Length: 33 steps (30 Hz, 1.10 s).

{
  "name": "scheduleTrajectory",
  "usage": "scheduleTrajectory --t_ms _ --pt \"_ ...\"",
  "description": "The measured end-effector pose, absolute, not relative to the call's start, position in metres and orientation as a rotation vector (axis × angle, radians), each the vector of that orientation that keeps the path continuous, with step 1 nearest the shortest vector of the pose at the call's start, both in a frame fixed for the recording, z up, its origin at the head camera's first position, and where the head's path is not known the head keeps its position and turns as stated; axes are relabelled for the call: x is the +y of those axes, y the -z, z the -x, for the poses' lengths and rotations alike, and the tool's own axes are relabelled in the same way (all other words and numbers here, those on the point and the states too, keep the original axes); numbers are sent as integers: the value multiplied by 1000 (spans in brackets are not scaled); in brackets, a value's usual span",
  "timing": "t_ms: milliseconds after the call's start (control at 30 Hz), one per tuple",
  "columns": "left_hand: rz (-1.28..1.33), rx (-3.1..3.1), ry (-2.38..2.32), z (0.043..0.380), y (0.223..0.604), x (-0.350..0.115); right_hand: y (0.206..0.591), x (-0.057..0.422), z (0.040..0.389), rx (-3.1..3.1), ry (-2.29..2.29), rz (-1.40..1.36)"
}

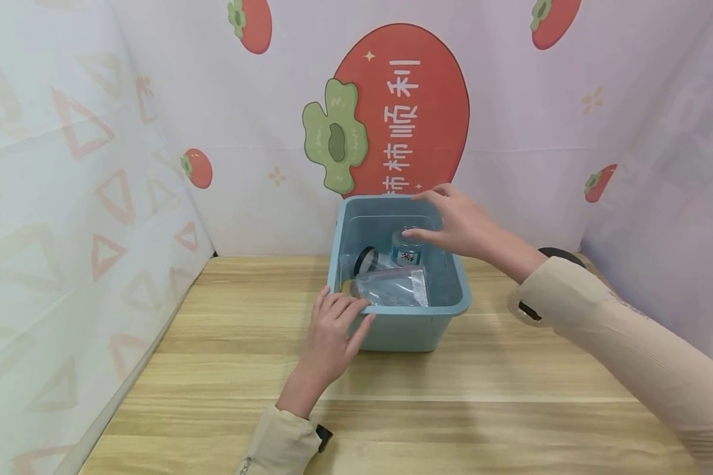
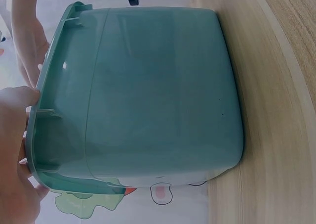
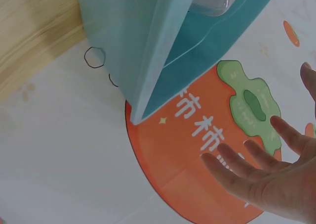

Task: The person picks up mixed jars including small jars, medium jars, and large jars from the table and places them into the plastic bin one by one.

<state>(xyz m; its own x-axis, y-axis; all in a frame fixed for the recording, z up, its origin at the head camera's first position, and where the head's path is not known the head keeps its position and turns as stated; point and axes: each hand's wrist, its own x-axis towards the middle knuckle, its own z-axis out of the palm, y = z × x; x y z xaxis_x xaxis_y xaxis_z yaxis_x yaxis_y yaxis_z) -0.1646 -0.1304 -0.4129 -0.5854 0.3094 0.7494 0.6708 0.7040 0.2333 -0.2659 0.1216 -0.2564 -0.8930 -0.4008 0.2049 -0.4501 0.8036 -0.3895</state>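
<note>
A blue-green plastic bin (image 1: 404, 330) stands on the wooden table. My left hand (image 1: 335, 330) grips its rim at the near left corner, fingers over the edge and thumb on the outside; the left wrist view shows the thumb (image 2: 22, 96) against the rim. My right hand (image 1: 460, 221) hovers over the bin's far right side with fingers spread, holding nothing. Beneath it, inside the bin, is a clear jar (image 1: 407, 254) with a blue label. Beside that lie a black-rimmed clear container (image 1: 366, 262) and a clear plastic package (image 1: 392, 287). Something yellow is partly hidden near the left hand.
A patterned cloth (image 1: 261, 119) hangs behind the table, with cloth at both sides. To the right of the bin, a clear and black object (image 1: 529, 313) and a black curved edge (image 1: 561, 254) are partly covered by my right sleeve. Wooden table surface (image 1: 232, 343) extends left of the bin.
</note>
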Motion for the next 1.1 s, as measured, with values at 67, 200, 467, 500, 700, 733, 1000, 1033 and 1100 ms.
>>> scheduleTrajectory --t_ms 67,200,467,500,700,733,1000,1033,1100 --pt "741 -2205 661 164 412 -130 257 126 265 -2855 -687 -685" --pt "740 -2207 660 164 412 -130 259 131 263 -2826 -711 -687" --pt "741 -2212 657 164 412 -130 263 139 260 -2791 -688 -668" --pt "742 -2211 655 164 412 -130 263 140 259 -2789 -691 -665" --pt "745 -2203 647 165 413 -130 264 146 255 -2799 -692 -636" --pt "745 -2201 646 165 413 -130 264 147 254 -2799 -692 -635" --pt "740 -2205 645 165 413 -130 269 157 251 -2775 -701 -631" --pt "739 -2206 646 165 413 -130 269 159 251 -2774 -704 -627" --pt "737 -2204 645 165 414 -130 271 162 250 -2777 -714 -609"
